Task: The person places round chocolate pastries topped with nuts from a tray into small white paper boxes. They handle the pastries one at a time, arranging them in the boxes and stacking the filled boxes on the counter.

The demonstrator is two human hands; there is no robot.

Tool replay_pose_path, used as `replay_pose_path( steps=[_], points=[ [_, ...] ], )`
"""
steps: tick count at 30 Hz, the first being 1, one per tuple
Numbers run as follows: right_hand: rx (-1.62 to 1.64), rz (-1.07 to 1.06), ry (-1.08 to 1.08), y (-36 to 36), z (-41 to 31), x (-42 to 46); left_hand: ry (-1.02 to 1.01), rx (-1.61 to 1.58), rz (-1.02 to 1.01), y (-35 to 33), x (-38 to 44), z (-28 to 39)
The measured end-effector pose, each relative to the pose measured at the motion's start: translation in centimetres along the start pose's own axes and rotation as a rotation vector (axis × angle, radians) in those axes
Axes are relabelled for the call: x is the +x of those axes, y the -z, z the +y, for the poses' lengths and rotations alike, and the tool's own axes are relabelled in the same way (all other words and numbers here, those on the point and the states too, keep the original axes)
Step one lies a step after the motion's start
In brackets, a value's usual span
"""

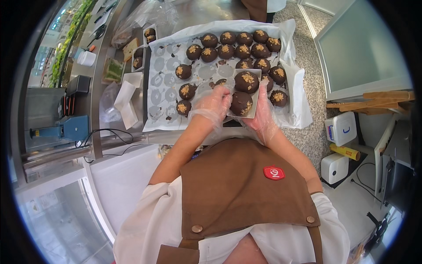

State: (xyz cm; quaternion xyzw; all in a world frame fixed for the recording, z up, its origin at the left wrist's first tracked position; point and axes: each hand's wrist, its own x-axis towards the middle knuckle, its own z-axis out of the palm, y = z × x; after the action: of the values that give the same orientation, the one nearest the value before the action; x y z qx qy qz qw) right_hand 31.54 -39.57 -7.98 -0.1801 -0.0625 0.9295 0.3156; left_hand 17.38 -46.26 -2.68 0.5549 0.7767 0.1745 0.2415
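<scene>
A small white paper box (255, 105) rests in my right hand (263, 115), which wears a clear plastic glove and supports it from the right side. Inside are two chocolate-coated balls: the far one (246, 81) has golden crumbs on top, the near one (241, 103) has crumbs toward its lower right. My gloved left hand (211, 102) is at the box's left edge with its fingers drawn together; whether they grip the box is unclear. Beneath both hands lies a tray lined with white paper (161, 99), carrying several crumb-topped chocolate balls (226, 51) and grease rings.
Left of the tray are filled boxes (137, 58), folded white paper boxes (127, 105), a plastic bag (110, 102) and a blue tape-dispenser-like device (71, 128) with a black cable. A glass-panelled door (359, 49) and white containers (341, 128) stand right. Part of another person appears at the top.
</scene>
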Motion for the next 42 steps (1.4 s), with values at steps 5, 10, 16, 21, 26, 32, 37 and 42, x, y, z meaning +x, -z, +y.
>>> replay_pose_path(
  steps=[5,10,16,21,26,32,37,42],
  points=[
    [0.040,0.042,0.015,-0.4,0.2,0.0,-0.073,-0.168,0.097,-0.4,-0.5,-0.7],
    [0.091,0.043,0.022,-1.0,0.2,0.2,-0.558,0.063,0.324,-0.4,-0.2,-1.5],
    [0.104,0.052,0.038,-0.3,0.4,0.5,-0.509,0.145,0.111,2.0,-0.9,0.1],
    [0.010,0.034,0.063,-0.2,0.5,0.4,-0.311,0.225,-0.080,3.2,-0.9,1.7],
    [-0.047,0.063,0.068,-0.8,0.5,0.0,-0.233,0.300,-0.028,1.9,-0.6,2.1],
    [-0.074,0.077,0.090,-1.0,0.6,-0.2,-0.170,0.278,-0.016,2.1,-0.9,3.1],
    [-0.078,0.067,0.132,-0.6,0.8,0.2,-0.145,0.216,0.008,1.5,-0.5,3.2],
    [-0.017,0.019,0.085,-0.9,0.3,-0.2,-0.077,0.125,-0.025,1.7,-0.4,3.5]
  ],
)
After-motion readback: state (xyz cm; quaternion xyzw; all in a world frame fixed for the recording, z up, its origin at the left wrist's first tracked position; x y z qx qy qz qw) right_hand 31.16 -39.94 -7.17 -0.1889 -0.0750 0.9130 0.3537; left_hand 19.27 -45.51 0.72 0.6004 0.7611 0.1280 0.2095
